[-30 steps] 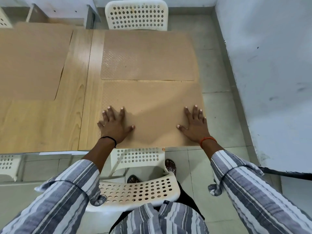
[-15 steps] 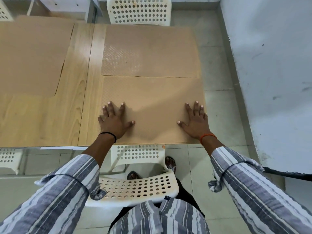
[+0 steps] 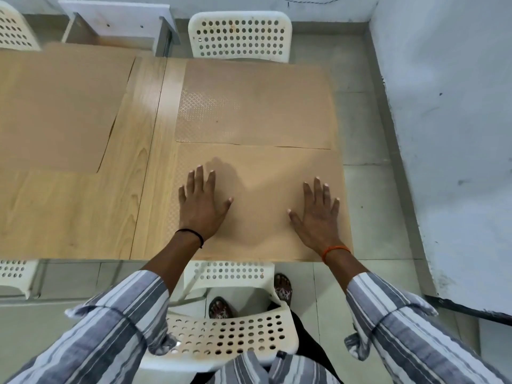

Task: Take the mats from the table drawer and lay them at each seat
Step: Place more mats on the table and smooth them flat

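Both arms reach forward toward 12 o'clock. The left hand (image 3: 200, 202) lies flat on the near mat (image 3: 263, 195), fingers straight and a little spread, holding nothing. The right hand (image 3: 317, 212) lies flat on it too, at 3 o'clock from the left hand, fingers straight and spread.

The near mat is tan with a fine embossed pattern (clearest along its left edge) and lies at the near edge of the wooden table (image 3: 83, 212). A second mat (image 3: 257, 106) touches it at 12 o'clock, before a white chair (image 3: 239, 34). A third mat (image 3: 55, 106) lies at 10 o'clock.
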